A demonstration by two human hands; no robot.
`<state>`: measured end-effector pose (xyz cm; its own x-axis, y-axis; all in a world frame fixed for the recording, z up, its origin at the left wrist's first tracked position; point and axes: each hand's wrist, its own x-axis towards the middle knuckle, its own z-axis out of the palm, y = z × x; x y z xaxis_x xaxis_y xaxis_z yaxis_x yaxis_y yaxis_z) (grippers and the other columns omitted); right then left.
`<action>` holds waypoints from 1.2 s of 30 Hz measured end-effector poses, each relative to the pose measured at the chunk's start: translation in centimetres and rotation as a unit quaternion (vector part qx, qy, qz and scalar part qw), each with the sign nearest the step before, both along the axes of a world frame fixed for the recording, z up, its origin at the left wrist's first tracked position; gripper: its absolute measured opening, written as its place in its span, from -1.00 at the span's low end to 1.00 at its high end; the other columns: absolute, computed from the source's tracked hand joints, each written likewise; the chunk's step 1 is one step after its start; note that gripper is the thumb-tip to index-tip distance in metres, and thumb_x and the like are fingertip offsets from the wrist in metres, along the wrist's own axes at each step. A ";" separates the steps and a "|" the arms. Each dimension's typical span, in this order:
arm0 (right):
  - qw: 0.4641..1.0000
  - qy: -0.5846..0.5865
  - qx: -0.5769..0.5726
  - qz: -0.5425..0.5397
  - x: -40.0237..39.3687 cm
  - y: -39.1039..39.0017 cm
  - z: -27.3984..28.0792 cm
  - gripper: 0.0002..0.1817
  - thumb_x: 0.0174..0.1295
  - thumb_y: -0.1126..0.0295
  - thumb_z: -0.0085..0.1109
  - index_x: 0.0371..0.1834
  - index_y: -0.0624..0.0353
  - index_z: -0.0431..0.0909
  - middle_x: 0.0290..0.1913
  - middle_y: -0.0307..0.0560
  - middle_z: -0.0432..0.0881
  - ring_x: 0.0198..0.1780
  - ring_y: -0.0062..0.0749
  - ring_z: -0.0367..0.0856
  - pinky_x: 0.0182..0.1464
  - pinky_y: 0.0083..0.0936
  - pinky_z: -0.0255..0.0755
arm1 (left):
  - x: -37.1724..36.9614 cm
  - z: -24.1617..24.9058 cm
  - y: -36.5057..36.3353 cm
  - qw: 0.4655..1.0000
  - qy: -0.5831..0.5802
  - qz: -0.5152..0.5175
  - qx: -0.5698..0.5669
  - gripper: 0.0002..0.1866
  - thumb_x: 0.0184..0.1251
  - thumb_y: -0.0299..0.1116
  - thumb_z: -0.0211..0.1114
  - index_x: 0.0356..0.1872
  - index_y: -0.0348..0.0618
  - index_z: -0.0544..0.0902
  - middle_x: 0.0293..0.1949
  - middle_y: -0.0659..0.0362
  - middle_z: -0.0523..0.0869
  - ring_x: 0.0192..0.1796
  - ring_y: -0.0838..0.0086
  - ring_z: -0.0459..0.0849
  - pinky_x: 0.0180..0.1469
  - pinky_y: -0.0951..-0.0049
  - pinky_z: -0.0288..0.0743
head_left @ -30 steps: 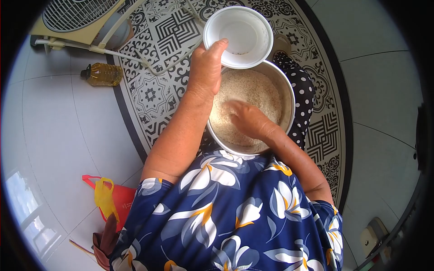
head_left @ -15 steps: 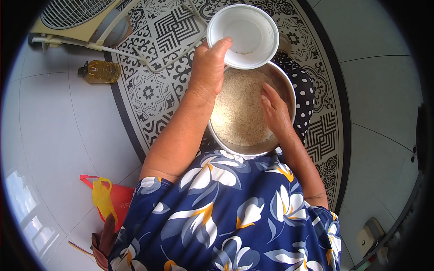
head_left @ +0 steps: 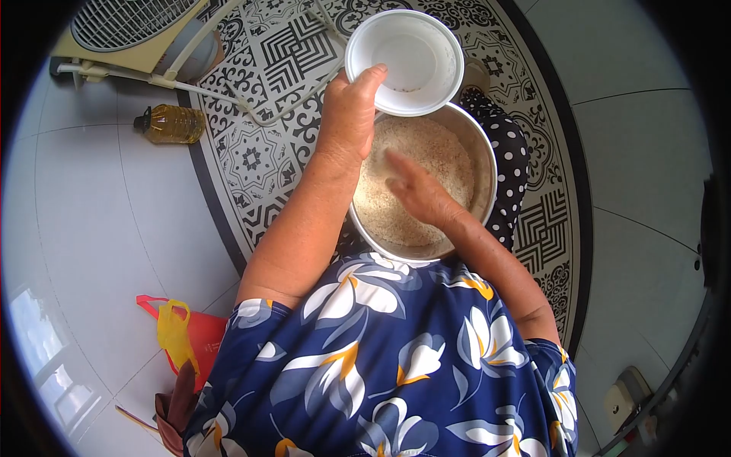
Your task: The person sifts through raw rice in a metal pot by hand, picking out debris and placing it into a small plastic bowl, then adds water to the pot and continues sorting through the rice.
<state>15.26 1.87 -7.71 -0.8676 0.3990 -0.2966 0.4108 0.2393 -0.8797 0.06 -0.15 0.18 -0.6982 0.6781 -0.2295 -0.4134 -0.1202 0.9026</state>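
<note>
Right fingers (head_left: 401,164) moved left; pot (head_left: 483,164) holds grain (head_left: 438,148).

Home, by look: patterned mat (head_left: 251,158), tiled floor (head_left: 84,206), grain (head_left: 442,148) in pot (head_left: 487,171)

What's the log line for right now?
left hand: grips round white plastic-looking bowl by its rim | right hand: above loose pale grains, touch unclear | round silvery metal pot: holds grains

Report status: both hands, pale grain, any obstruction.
Left hand holding round white plastic-looking bowl by rim. Open right hand over pale grain inside round silvery metal pot, contact unclear. Bowl partly hides pot's far rim.
</note>
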 end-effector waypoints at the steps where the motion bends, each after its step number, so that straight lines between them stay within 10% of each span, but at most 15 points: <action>1: 1.000 0.000 0.000 0.001 0.1 -0.4 0.7 -0.50 0.23 0.37 -0.02 0.25 0.26 0.25 0.20 0.24 0.37 0.23 -0.04 0.36 0.30 -0.33 0.18 | 0.0 0.0 -0.1 1.000 0.000 -0.001 -0.008 -0.52 0.20 -0.36 0.10 0.11 -0.46 0.36 -0.02 -0.10 0.51 0.09 0.30 0.50 0.19 0.35 0.33; 6: 0.958 0.064 0.041 0.278 1.3 -1.0 3.8 -0.74 0.15 0.40 0.02 -0.07 0.07 0.50 -0.13 0.08 0.56 -0.02 -0.03 0.51 0.07 -0.24 0.35 | -0.1 0.1 -0.2 1.000 -0.006 -0.003 -0.005 -0.52 0.20 -0.35 0.10 0.11 -0.46 0.36 -0.02 -0.12 0.50 0.09 0.30 0.50 0.20 0.34 0.32; 11: 0.958 0.025 0.078 0.275 2.7 -0.2 4.4 -0.84 0.13 0.34 -0.02 -0.38 0.14 0.54 -0.39 0.08 0.57 -0.26 0.02 0.55 -0.13 -0.18 0.42 | -0.2 -0.2 -0.2 1.000 -0.008 -0.001 -0.002 -0.51 0.20 -0.34 0.11 0.11 -0.45 0.34 -0.02 -0.12 0.50 0.09 0.29 0.50 0.20 0.33 0.32; 26: 0.954 -0.063 0.089 0.280 2.2 -1.1 2.5 -0.58 0.15 0.33 0.01 0.11 0.19 0.39 0.04 0.16 0.50 0.07 0.00 0.47 0.14 -0.24 0.33 | -0.2 -0.1 -0.4 1.000 0.006 0.005 -0.001 -0.50 0.18 -0.35 0.11 0.10 -0.47 0.36 -0.01 -0.12 0.50 0.09 0.29 0.49 0.19 0.32 0.32; 36: 0.985 -0.018 0.166 -0.034 3.2 1.7 1.6 -0.42 0.18 0.42 0.03 0.29 0.26 0.16 0.31 0.29 0.18 0.32 0.07 0.20 0.34 -0.32 0.12 | -0.1 -0.1 -0.3 1.000 -0.002 0.006 0.008 -0.51 0.20 -0.35 0.11 0.10 -0.48 0.35 -0.02 -0.12 0.51 0.07 0.29 0.51 0.17 0.33 0.35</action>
<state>18.49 3.52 -6.08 -0.8268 0.5366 -0.1689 0.4650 0.4828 -0.7421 0.00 -0.44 0.08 -0.7056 0.6731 -0.2214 -0.4146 -0.1388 0.8994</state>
